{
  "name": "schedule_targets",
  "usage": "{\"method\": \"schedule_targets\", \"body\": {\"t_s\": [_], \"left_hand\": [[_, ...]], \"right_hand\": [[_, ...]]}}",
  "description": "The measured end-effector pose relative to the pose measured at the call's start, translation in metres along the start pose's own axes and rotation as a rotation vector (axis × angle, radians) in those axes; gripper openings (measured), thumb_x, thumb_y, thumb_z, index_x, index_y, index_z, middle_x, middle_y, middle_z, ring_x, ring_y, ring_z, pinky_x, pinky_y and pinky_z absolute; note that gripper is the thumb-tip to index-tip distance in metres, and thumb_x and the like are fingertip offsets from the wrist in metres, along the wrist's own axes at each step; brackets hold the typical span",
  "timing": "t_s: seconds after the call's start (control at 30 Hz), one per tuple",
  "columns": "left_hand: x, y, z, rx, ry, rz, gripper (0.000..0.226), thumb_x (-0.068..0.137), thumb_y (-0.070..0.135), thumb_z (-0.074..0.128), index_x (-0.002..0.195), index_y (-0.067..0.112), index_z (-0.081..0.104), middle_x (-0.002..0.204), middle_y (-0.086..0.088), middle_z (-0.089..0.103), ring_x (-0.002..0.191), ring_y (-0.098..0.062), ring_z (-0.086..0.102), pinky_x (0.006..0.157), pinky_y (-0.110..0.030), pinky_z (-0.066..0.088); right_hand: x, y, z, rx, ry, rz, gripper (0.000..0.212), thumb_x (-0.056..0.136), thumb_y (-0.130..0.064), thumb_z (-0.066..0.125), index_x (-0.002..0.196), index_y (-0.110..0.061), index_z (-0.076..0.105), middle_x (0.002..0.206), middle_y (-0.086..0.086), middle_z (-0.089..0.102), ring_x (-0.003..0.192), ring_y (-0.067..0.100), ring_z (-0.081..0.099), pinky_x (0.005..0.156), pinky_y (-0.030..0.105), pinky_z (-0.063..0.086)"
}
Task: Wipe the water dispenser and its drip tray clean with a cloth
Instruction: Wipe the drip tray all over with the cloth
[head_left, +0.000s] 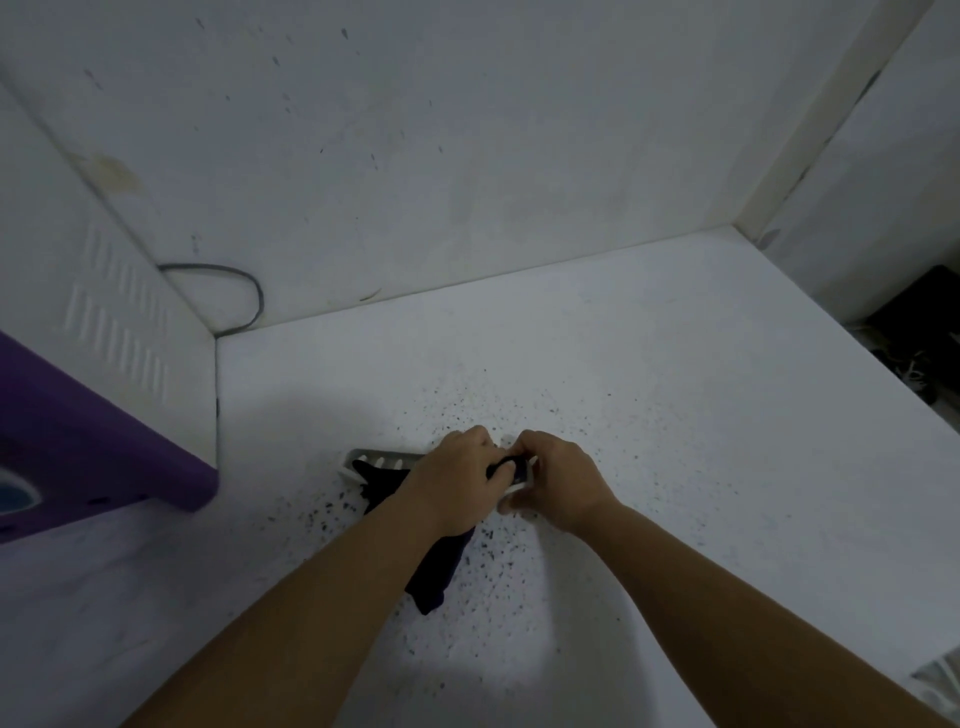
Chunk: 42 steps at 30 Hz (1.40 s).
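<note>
A white slotted drip tray (382, 460) lies on the speckled white floor (649, 415), mostly covered by my hands. My left hand (457, 483) grips a dark cloth (436, 571) and presses it onto the tray; the cloth's loose end trails back under my left forearm. My right hand (553, 480) curls round the tray's right end and holds it. The water dispenser (104, 395) stands at the left, white-sided with vent slots and a purple front panel.
A grey cable (244, 283) loops along the wall behind the dispenser. White walls meet in a corner at the far right. Dark clutter (919, 338) sits at the right edge. Dark specks are scattered on the floor around the tray.
</note>
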<state>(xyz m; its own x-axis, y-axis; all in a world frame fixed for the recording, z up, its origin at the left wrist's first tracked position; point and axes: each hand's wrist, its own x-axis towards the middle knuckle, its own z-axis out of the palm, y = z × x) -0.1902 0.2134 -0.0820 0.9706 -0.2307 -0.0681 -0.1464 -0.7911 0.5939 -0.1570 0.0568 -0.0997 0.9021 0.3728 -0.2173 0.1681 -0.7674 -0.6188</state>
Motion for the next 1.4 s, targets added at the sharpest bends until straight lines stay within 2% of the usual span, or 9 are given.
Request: {"method": "schedule_targets", "body": {"t_s": [0.27, 0.43, 0.6, 0.77, 0.9, 1.0, 1.13, 1.27, 1.4], "left_hand": [[0.005, 0.014, -0.002, 0.313, -0.102, 0.055, 0.035, 0.100, 0.036, 0.033, 0.120, 0.020, 0.057, 0.106, -0.006, 0.048, 0.096, -0.019, 0.046, 0.076, -0.033, 0.043], [0.008, 0.011, -0.005, -0.085, -0.103, -0.183, 0.032, 0.101, 0.026, 0.037, 0.089, 0.002, 0.055, 0.092, -0.009, 0.048, 0.083, -0.019, 0.047, 0.075, -0.031, 0.040], [-0.007, 0.000, -0.016, -0.466, 0.067, -0.354, 0.032, 0.100, 0.020, 0.041, 0.069, 0.011, 0.047, 0.073, -0.007, 0.049, 0.067, -0.017, 0.045, 0.061, -0.027, 0.033], [-0.015, -0.004, -0.025, -0.773, 0.193, -0.472, 0.013, 0.092, 0.008, 0.056, 0.097, 0.020, 0.060, 0.093, 0.002, 0.063, 0.086, -0.015, 0.059, 0.072, -0.023, 0.045], [-0.018, 0.005, -0.030, -1.058, 0.223, -0.575, 0.023, 0.088, 0.008, 0.065, 0.105, 0.011, 0.050, 0.096, -0.007, 0.060, 0.077, -0.014, 0.062, 0.061, -0.019, 0.050], [-0.023, -0.005, -0.030, -0.789, 0.307, -0.553, 0.015, 0.088, 0.016, 0.065, 0.099, 0.016, 0.055, 0.096, -0.005, 0.062, 0.073, -0.009, 0.060, 0.061, -0.017, 0.049], [-0.037, -0.027, -0.022, -0.019, 0.241, -0.417, 0.044, 0.082, 0.025, 0.068, 0.124, 0.026, 0.055, 0.124, 0.002, 0.058, 0.119, -0.021, 0.047, 0.100, -0.036, 0.041], [-0.044, -0.031, -0.016, 0.127, 0.175, -0.397, 0.055, 0.079, 0.043, 0.068, 0.131, 0.034, 0.051, 0.134, 0.010, 0.053, 0.127, -0.017, 0.039, 0.108, -0.034, 0.029], [-0.052, -0.037, -0.018, 0.129, 0.190, -0.440, 0.065, 0.067, 0.057, 0.072, 0.126, 0.038, 0.054, 0.128, 0.012, 0.057, 0.119, -0.017, 0.048, 0.102, -0.037, 0.037]], "right_hand": [[-0.004, -0.003, -0.003, -0.006, 0.004, -0.024, 0.034, 0.065, -0.017, 0.082, 0.090, -0.015, 0.060, 0.089, -0.001, 0.061, 0.078, 0.017, 0.054, 0.070, 0.030, 0.047], [-0.006, -0.002, 0.002, -0.028, 0.030, -0.016, 0.048, 0.057, -0.029, 0.088, 0.096, -0.019, 0.063, 0.092, -0.005, 0.059, 0.081, 0.012, 0.050, 0.066, 0.023, 0.036], [-0.006, -0.006, -0.010, 0.002, -0.071, 0.060, 0.059, 0.055, -0.033, 0.090, 0.106, -0.027, 0.063, 0.103, -0.007, 0.054, 0.093, 0.012, 0.053, 0.076, 0.025, 0.044], [-0.014, -0.030, -0.033, 0.396, -0.159, 0.112, 0.068, 0.072, -0.029, 0.082, 0.130, -0.035, 0.048, 0.116, -0.004, 0.055, 0.093, 0.010, 0.057, 0.079, 0.022, 0.048], [-0.023, -0.046, -0.021, 0.559, -0.204, 0.135, 0.044, 0.081, -0.012, 0.073, 0.117, -0.022, 0.050, 0.085, 0.010, 0.067, 0.075, 0.017, 0.062, 0.080, 0.038, 0.053], [-0.026, -0.049, -0.015, 0.752, -0.103, 0.254, 0.020, 0.088, -0.003, 0.059, 0.103, -0.013, 0.049, 0.097, 0.026, 0.066, 0.084, 0.030, 0.064, 0.087, 0.050, 0.054], [-0.026, -0.046, -0.016, 0.546, 0.179, 0.322, 0.010, 0.091, -0.017, 0.053, 0.100, -0.018, 0.050, 0.085, 0.011, 0.064, 0.070, 0.019, 0.058, 0.063, 0.035, 0.050], [-0.029, -0.051, 0.000, 0.103, 0.299, 0.158, 0.023, 0.095, -0.024, 0.051, 0.118, -0.023, 0.057, 0.099, 0.003, 0.062, 0.083, 0.018, 0.059, 0.070, 0.030, 0.048], [-0.029, -0.060, 0.041, -0.312, 0.083, -0.207, 0.039, 0.094, -0.027, 0.052, 0.133, -0.030, 0.052, 0.111, 0.008, 0.054, 0.100, 0.029, 0.054, 0.077, 0.032, 0.043]]}}
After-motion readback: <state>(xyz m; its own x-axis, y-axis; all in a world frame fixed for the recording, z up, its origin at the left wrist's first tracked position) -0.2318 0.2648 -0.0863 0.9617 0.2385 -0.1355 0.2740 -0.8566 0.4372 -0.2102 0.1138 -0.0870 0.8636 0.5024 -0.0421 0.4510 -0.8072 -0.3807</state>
